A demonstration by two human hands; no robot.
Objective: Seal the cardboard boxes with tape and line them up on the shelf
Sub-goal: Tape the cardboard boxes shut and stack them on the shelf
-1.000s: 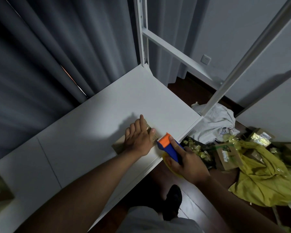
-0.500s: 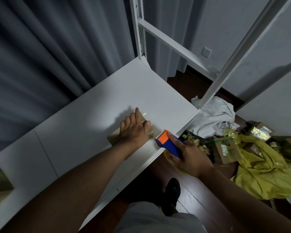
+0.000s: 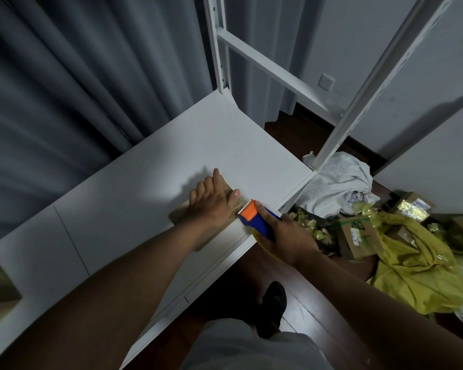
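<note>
While left hand (image 3: 211, 202) lies flat pinning the box (image 3: 181, 216) on the shelf (image 3: 145, 188), right hand (image 3: 286, 233) grips the tape dispenser (image 3: 254, 218)
Dispenser at box's 3 o'clock edge, blade touching; flat palm likely stops box sliding under tape pull

box (image 3: 181, 216) on shelf (image 3: 145, 169) | left hand (image 3: 211, 202) atop | tape dispenser (image 3: 254, 218) right

grey curtains (image 3: 64, 89); wall socket (image 3: 326, 82); white cloth (image 3: 337, 182); yellow bags (image 3: 417, 263); black shoe (image 3: 274, 305)
</note>
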